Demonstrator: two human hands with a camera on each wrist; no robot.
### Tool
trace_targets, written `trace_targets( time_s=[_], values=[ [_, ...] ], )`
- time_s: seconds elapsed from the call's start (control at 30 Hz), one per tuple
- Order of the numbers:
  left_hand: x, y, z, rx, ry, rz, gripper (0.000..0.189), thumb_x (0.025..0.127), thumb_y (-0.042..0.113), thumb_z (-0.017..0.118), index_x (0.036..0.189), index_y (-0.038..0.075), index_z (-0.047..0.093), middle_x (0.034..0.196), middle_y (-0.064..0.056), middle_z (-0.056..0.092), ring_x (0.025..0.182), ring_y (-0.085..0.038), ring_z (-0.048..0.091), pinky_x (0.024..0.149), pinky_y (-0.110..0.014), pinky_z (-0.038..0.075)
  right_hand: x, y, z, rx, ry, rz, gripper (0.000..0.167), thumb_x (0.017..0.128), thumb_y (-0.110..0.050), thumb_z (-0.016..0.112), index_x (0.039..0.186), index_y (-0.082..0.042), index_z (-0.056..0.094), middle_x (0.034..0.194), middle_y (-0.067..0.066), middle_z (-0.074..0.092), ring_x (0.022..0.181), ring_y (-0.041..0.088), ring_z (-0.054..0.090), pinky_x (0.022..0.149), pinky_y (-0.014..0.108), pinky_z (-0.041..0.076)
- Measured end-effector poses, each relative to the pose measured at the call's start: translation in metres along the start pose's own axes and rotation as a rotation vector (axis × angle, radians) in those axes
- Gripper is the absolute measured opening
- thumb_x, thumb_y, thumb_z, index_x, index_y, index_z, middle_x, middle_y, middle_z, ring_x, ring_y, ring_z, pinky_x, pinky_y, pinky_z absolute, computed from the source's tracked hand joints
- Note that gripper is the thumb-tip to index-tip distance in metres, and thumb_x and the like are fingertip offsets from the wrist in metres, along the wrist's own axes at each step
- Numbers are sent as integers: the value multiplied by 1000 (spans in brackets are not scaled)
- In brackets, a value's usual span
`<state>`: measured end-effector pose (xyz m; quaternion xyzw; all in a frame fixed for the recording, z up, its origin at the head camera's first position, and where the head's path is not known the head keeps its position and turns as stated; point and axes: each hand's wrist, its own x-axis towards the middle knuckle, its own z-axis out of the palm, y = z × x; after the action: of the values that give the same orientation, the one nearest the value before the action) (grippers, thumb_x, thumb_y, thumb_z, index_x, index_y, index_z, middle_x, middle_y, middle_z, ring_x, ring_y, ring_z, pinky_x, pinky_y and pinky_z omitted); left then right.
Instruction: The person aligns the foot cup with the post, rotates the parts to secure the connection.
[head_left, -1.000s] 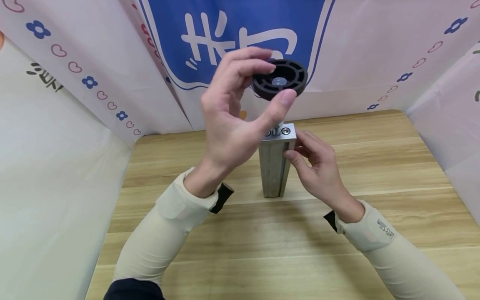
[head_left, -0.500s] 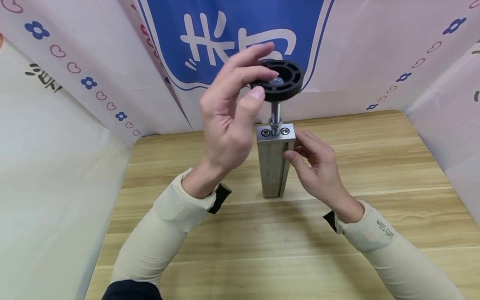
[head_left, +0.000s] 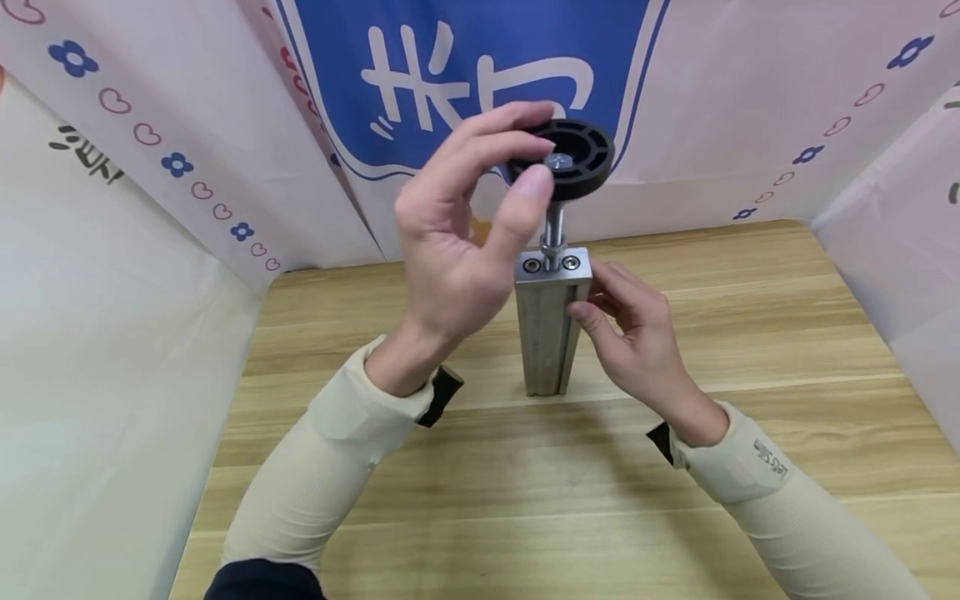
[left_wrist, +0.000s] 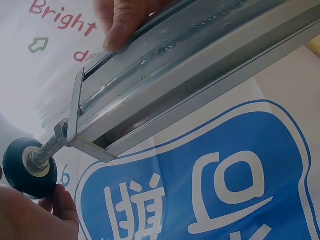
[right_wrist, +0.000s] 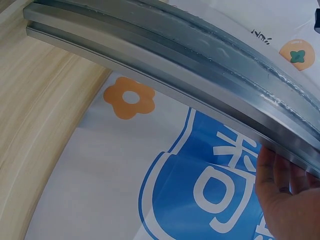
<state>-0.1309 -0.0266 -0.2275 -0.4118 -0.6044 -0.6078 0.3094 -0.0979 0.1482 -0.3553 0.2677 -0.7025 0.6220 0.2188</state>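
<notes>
A silver slotted aluminium profile (head_left: 543, 342) stands upright on the table. Its top end plate (head_left: 537, 277) has two socket screws, with a threaded rod (head_left: 555, 221) and hex nut between them. Crowning the rod is a round black levelling foot (head_left: 596, 167), its ribbed underside facing up. My left hand (head_left: 461, 250) grips the foot's left side, thumb at the near rim and fingers over the far part. In the left wrist view, fingertips sit right at the foot's rim. My right hand (head_left: 637, 325) holds the profile's upper right side between thumb and fingers.
The wood-grain table (head_left: 480, 517) spreads around the profile. A printed backdrop (head_left: 720, 108) with a blue sign rises close behind it, and white side panels (head_left: 97, 333) flank the table. Both wrists carry strapped black cameras (head_left: 441, 396).
My left thumb has drawn back leftward along the foot's near rim, then come slightly right again, so the rod now shows. The foot shifted slightly left and back. My right hand stayed put.
</notes>
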Motion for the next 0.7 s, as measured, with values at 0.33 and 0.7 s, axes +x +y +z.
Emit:
trace_targets(
  time_s=[0.33, 0.7],
  values=[
    [-1, 2, 3, -4, -14, -44, 29, 82, -7, 81, 104, -18, 64, 126, -37, 66, 122, -33, 68, 101, -46, 61, -1, 1, 0, -8, -4, 3, 44, 98, -1, 68, 141, 8, 61, 116, -8, 70, 97, 8, 69, 87, 20, 62],
    [-3, 2, 4, -48, 2, -81, 32, 84, -7, 77, 109, -21, 63, 129, -37, 56, 120, -32, 66, 108, -45, 59, -1, 0, 0, -1, -7, -1, 45, 100, -10, 69, 140, 8, 62, 117, -9, 71, 98, 8, 69, 87, 21, 63]
  ],
)
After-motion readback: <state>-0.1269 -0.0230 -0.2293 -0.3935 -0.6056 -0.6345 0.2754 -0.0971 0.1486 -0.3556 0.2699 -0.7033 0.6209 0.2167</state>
